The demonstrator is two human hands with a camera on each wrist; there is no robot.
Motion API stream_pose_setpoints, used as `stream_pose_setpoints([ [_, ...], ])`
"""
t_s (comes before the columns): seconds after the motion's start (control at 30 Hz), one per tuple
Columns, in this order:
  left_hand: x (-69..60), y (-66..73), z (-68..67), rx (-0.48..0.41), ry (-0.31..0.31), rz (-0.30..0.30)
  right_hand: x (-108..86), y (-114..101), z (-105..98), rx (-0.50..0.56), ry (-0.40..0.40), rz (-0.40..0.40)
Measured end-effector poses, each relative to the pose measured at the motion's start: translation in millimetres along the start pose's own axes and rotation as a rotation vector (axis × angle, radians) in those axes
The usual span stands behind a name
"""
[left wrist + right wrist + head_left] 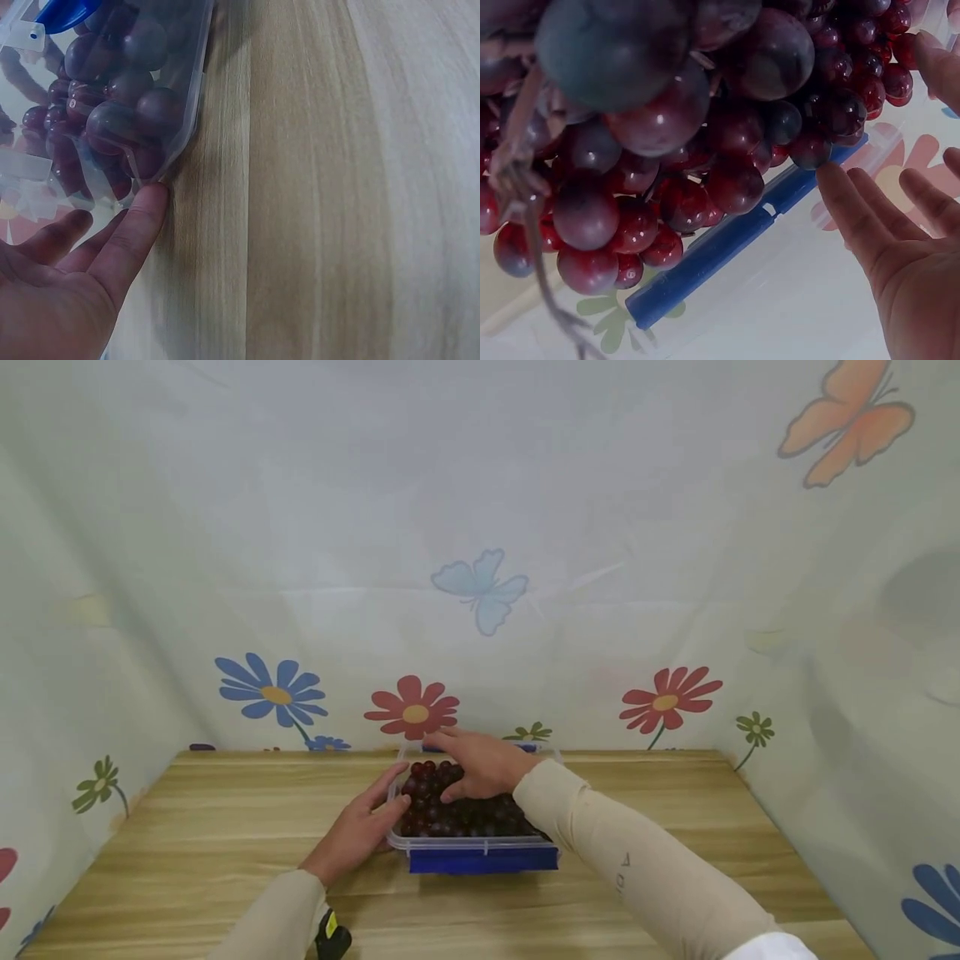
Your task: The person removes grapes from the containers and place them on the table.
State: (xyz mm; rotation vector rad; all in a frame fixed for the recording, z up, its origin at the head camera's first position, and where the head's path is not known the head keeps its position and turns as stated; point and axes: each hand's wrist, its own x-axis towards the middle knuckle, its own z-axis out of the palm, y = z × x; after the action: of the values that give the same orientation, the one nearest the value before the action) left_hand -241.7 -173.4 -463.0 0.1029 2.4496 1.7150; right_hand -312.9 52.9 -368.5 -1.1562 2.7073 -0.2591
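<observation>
A clear plastic box (pixel 486 843) with blue latches stands on the wooden table, filled with dark red grapes (pixel 431 802). My left hand (pixel 356 835) rests against the box's left side; in the left wrist view the fingertips of that hand (pixel 90 270) touch a lower corner of the box (pixel 191 112), fingers extended. Over the grapes lies my right hand (pixel 480 766), its fingers spread toward the back left rim. The right wrist view has the right hand (pixel 907 247) with straight fingers beside the grapes (pixel 682 202), one fingertip touching or very near a grape.
The wooden table (pixel 262 810) extends to both sides of the box. Behind it hangs a pale cloth (pixel 600 527) printed with flowers and butterflies, with more cloth at left and right. One blue latch (pixel 705 262) lies along the box's edge below the grapes.
</observation>
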Motion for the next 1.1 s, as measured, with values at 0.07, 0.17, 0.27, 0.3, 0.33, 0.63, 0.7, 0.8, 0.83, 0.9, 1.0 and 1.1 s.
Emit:
stream_pose_setpoints([
  [0.07,0.2,0.4,0.2,0.0,-0.002,0.006,1.9,0,0,-0.003,0.003,-0.005],
  [0.17,0.2,0.6,0.2,-0.01,-0.004,0.009,4.7,1,1,-0.024,0.008,-0.018],
  [0.27,0.1,0.7,0.2,-0.017,-0.006,0.003,6.9,1,2,-0.028,0.011,-0.032],
  [0.3,0.0,0.8,0.3,-0.019,-0.007,0.001,7.6,1,2,-0.023,0.011,-0.036],
  [0.33,-0.1,0.8,0.2,-0.021,-0.008,-0.002,8.3,1,3,-0.015,0.012,-0.038],
  [0.63,-0.7,1.3,0.4,-0.009,0.004,-0.014,17.0,-2,6,0.046,-0.07,-0.003],
  [0.7,-0.3,1.2,0.9,-0.015,0.0,-0.012,17.9,-3,5,0.036,-0.099,0.009],
  [0.8,0.4,0.8,1.2,-0.019,0.001,-0.009,20.0,-4,1,0.028,-0.136,0.015],
  [0.83,0.3,0.9,1.1,-0.016,0.003,-0.007,20.8,-5,0,0.026,-0.147,0.018],
  [0.9,0.0,0.5,1.0,-0.006,0.006,-0.005,22.5,-6,-2,0.01,-0.167,0.022],
  [1.0,-0.9,0.2,1.5,-0.004,0.01,-0.01,25.9,-6,-1,-0.001,-0.192,0.034],
  [1.1,-1.8,0.2,1.3,-0.006,0.011,-0.015,30.1,-6,1,0.002,-0.2,0.037],
])
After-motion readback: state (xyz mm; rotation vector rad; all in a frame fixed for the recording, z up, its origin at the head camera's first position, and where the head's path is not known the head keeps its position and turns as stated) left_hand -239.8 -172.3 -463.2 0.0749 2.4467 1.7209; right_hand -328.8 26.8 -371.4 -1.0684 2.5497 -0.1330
